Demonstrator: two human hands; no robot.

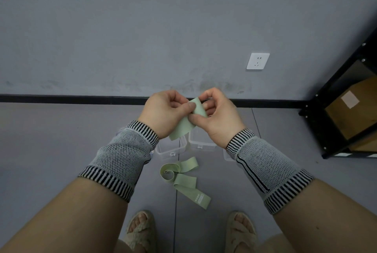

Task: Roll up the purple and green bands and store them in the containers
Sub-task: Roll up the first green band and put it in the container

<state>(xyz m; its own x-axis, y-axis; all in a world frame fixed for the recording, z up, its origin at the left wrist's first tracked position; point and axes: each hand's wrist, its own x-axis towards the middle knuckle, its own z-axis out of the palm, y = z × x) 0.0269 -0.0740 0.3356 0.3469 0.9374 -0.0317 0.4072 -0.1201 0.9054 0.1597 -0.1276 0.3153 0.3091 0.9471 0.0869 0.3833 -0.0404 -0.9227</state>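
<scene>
Nearest, the green band point(184, 179) lies loosely coiled on the floor point(61, 140) ahead of the sandalled feet point(140, 230). Its upper end rises between both hands. The left hand point(163, 112) pinches the strip with thumb and fingers; the right hand point(218, 112) pinches it just beside. Beyond and below the hands stand clear containers point(171, 148), open-topped. Farther off, the wall point(142, 28) carries a socket point(258, 61).

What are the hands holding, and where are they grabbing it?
Both hands, left hand and right hand, pinch one green band near its top end.
</scene>
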